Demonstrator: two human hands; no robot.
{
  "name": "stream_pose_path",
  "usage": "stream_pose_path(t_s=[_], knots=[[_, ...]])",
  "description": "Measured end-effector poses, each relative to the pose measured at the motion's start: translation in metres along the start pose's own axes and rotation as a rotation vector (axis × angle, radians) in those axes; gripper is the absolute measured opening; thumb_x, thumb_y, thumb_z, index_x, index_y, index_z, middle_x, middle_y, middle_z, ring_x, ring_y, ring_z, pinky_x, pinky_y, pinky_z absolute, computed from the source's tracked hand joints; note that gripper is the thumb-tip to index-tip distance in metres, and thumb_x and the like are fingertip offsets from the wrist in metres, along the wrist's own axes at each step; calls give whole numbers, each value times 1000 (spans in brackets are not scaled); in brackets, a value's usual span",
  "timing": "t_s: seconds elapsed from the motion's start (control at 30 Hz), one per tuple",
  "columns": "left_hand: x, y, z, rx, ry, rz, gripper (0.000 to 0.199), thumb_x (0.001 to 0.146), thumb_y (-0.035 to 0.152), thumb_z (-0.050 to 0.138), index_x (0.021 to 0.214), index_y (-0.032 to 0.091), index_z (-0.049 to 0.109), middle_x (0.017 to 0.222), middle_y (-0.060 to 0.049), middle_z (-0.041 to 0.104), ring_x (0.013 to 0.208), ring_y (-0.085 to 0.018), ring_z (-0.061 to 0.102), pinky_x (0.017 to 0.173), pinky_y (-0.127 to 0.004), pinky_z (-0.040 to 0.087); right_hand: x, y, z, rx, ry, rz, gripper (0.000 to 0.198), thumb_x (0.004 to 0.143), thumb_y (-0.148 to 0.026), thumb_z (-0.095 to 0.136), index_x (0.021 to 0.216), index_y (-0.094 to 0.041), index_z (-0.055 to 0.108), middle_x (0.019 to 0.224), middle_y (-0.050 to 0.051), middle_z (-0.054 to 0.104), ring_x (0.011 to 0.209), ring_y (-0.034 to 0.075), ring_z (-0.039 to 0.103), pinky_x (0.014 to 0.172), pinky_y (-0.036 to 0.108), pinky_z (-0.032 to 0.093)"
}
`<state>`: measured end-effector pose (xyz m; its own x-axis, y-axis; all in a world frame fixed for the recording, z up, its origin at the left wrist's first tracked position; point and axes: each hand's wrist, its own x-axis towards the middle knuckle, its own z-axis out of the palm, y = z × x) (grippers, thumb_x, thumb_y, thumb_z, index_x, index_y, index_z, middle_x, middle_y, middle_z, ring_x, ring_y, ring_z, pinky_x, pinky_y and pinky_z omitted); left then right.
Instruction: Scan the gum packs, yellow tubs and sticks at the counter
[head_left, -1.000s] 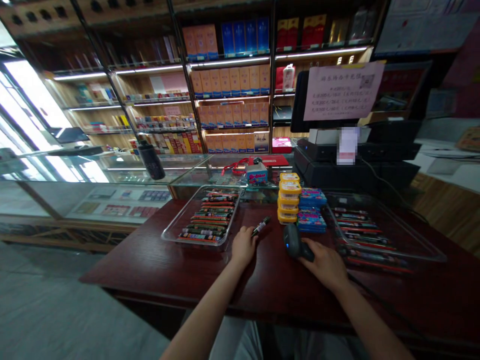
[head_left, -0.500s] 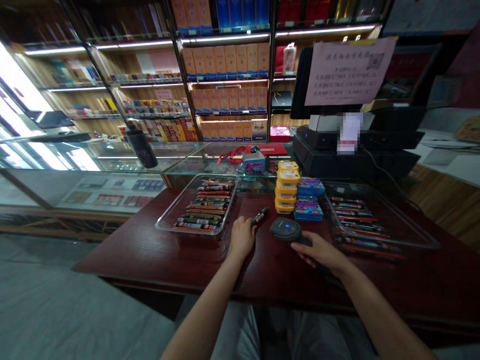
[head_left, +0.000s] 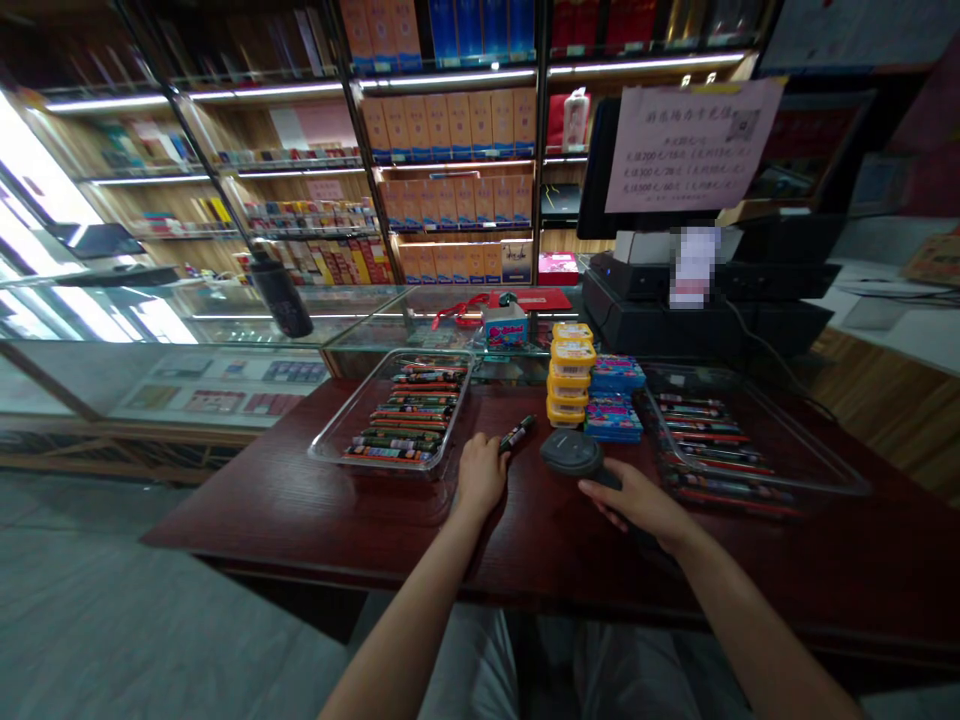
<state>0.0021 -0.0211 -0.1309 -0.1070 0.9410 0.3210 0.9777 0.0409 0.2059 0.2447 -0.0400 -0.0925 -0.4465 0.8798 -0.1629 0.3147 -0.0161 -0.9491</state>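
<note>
A dark, labelled pen [head_left: 517, 432] lay slanted on the bench [head_left: 300, 525] at the centre of the frame, its near end clamped in the fingers of the left hand [head_left: 481, 475]. Just to its right, apart from it, was a black barcode scanner [head_left: 571, 453], the fingers of the right hand [head_left: 641, 500] wrapped around its handle. The scanner's head, upright a second earlier, had tipped over toward the pen, and its blue light, visible half a second earlier, no longer showed. The shift set head and pen side by side; whether the dark light marked a reading could not be told. Above the scanner stood stacked yellow tubs [head_left: 570, 385] beside blue boxes [head_left: 613, 420]. Clear trays holding similar items sat left of centre, the left tray [head_left: 328, 440], and at right, the right tray [head_left: 862, 487]. A pink sign [head_left: 686, 150] hung at upper right.
</note>
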Motion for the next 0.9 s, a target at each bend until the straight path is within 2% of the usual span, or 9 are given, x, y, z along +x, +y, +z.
stream_pose_path(t_s=[0.07,0.17,0.23,0.3,0.47,0.57,0.73,0.8,0.9], knots=[[0,0,0,-12,4,-3,18,87,30,51,97,18,61,97,-8,54,92,-21,52,82,-32,40,3,0,1,-123,64,-32,42,77,-55,57,97,-19,52,62,-5,54,46,10,49,42,22,36],[0,-1,-1,-51,23,-11,16,86,27,52,95,17,61,94,-8,55,91,-21,53,81,-32,41,7,0,4,-477,232,-135,40,77,-53,58,101,-21,58,84,3,66,72,19,62,60,28,44],[0,-2,-1,-110,57,0,15,86,25,53,97,17,60,94,-7,57,92,-20,54,83,-32,42,9,3,7,-721,318,-161,39,78,-51,59,105,-23,59,96,5,68,87,24,64,69,32,44],[-1,-4,-1,-181,105,9,16,85,23,53,100,17,58,96,-7,58,93,-20,55,84,-32,42,11,7,10,-891,354,-177,40,80,-47,58,113,-24,57,100,5,68,91,25,64,72,34,44],[-7,-6,-10,-326,223,24,21,89,24,47,108,20,54,100,-6,57,93,-19,57,81,-31,46,18,23,17,-1099,393,-257,49,83,-38,58,128,-20,48,106,8,66,95,23,62,76,32,43],[-10,1,-20,-410,283,105,25,90,28,45,113,22,52,100,-6,56,93,-19,57,80,-31,47,20,26,18,-1142,401,-257,54,83,-37,58,133,-20,43,106,8,65,94,22,61,77,31,43],[-1,44,-36,-640,279,326,31,89,23,45,120,22,48,105,-8,55,101,-19,54,89,-35,45,21,22,17,-1139,418,-229,52,82,-35,58,131,-20,45,104,8,64,94,22,61,78,31,44],[9,70,-39,-747,214,434,36,87,19,45,124,21,47,110,-9,55,105,-20,52,93,-37,43,22,20,16,-1134,418,-217,52,82,-35,58,130,-20,46,103,7,65,92,22,61,76,30,44],[28,111,-39,-842,39,620,40,84,16,48,124,21,48,113,-9,56,109,-20,51,97,-37,42,23,18,15,-1131,409,-198,42,82,-35,57,121,-19,54,100,7,66,90,22,62,76,30,45]])
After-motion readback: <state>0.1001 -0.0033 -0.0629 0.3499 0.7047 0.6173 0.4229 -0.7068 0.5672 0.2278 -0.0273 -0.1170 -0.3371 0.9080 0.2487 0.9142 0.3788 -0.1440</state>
